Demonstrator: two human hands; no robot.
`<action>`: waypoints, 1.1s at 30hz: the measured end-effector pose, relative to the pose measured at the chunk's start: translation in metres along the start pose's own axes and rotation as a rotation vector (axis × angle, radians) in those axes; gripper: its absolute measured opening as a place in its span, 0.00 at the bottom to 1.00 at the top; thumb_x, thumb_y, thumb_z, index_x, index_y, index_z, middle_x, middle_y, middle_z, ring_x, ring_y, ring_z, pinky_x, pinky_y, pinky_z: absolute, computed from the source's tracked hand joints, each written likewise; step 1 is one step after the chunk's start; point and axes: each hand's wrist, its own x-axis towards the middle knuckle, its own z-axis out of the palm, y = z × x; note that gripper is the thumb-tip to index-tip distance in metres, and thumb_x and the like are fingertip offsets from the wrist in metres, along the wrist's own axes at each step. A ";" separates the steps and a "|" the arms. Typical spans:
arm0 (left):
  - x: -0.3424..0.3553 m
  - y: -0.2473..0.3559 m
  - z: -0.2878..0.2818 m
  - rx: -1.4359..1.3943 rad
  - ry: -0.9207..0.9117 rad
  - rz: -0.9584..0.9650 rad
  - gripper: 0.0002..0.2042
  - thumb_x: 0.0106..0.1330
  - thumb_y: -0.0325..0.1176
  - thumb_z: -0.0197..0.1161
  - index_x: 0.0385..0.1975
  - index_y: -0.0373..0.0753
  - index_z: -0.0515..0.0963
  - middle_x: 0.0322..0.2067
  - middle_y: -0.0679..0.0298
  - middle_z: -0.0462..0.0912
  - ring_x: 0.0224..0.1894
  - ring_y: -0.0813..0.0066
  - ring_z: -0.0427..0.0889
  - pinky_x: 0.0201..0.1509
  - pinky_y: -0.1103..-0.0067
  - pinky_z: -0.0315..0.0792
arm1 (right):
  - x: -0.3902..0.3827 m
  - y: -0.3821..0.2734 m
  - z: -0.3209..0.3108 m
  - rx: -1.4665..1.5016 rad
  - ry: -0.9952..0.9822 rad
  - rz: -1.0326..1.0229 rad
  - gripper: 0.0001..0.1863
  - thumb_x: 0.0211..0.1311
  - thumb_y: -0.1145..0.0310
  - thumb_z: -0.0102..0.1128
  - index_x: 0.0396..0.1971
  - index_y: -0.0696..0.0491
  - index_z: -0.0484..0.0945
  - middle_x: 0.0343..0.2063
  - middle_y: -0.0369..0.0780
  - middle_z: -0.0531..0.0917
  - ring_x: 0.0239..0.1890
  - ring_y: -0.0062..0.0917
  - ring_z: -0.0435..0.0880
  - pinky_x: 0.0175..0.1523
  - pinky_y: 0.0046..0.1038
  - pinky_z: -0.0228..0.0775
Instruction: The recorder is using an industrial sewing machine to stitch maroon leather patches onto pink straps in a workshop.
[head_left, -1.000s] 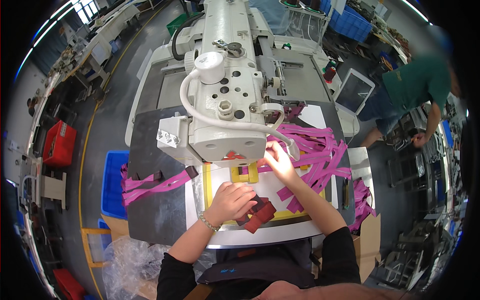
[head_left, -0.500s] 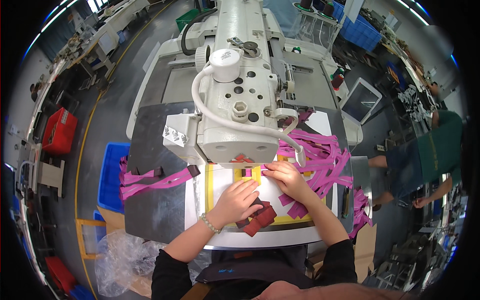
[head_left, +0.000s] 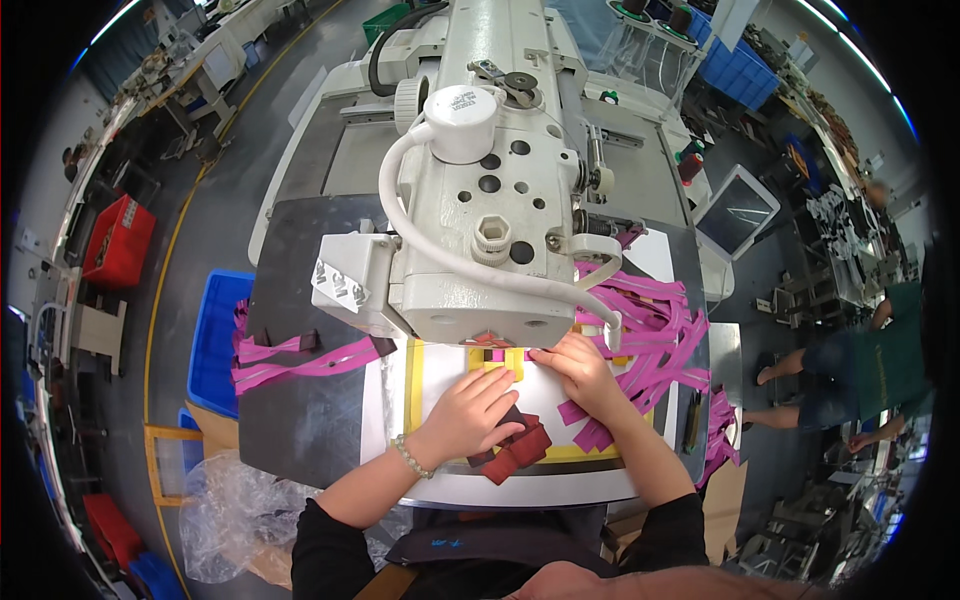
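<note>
My left hand [head_left: 468, 410] lies with outstretched fingers at the near edge of a small yellow slotted holder [head_left: 514, 362] beneath the white sewing machine head [head_left: 470, 315]. A short piece of pink zipper tape [head_left: 499, 354] shows in the slot. My right hand [head_left: 583, 375] is closed, fingertips pinching the pink tape at the holder's right side; what lies under them is partly hidden. Dark red fabric pieces [head_left: 515, 455] lie beside my left hand. Many pink zipper strips [head_left: 655, 340] are heaped on the right, and a few more [head_left: 290, 365] lie on the left.
A blue bin [head_left: 215, 335] and a red bin [head_left: 118, 243] stand at the left, with crumpled plastic [head_left: 230, 525] low down. A screen [head_left: 738, 205] is mounted right of the machine. A co-worker in green [head_left: 890, 355] is at the far right among equipment.
My right hand has come down from the machine head to the yellow holder. My left fingers have slid forward onto its edge. The co-worker has moved farther right and lower in view.
</note>
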 end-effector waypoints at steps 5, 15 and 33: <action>-0.001 0.000 0.001 0.000 -0.003 -0.009 0.21 0.54 0.46 0.67 0.40 0.36 0.78 0.49 0.53 0.78 0.54 0.60 0.76 0.58 0.66 0.67 | -0.002 0.001 0.000 0.007 -0.029 0.024 0.18 0.49 0.86 0.53 0.41 0.57 0.80 0.46 0.44 0.80 0.52 0.38 0.78 0.55 0.34 0.72; 0.000 -0.001 0.000 -0.008 -0.026 -0.024 0.21 0.54 0.46 0.66 0.39 0.35 0.78 0.49 0.54 0.78 0.54 0.61 0.76 0.58 0.68 0.68 | -0.007 0.000 0.002 0.009 -0.027 0.096 0.21 0.50 0.85 0.55 0.44 0.52 0.81 0.46 0.43 0.81 0.48 0.38 0.80 0.51 0.30 0.74; 0.001 0.004 -0.002 0.037 -0.060 -0.014 0.23 0.54 0.47 0.66 0.41 0.34 0.77 0.49 0.50 0.76 0.52 0.57 0.75 0.60 0.66 0.66 | -0.004 0.000 0.002 -0.038 0.043 0.054 0.18 0.46 0.82 0.60 0.40 0.52 0.83 0.42 0.41 0.82 0.48 0.37 0.80 0.53 0.37 0.71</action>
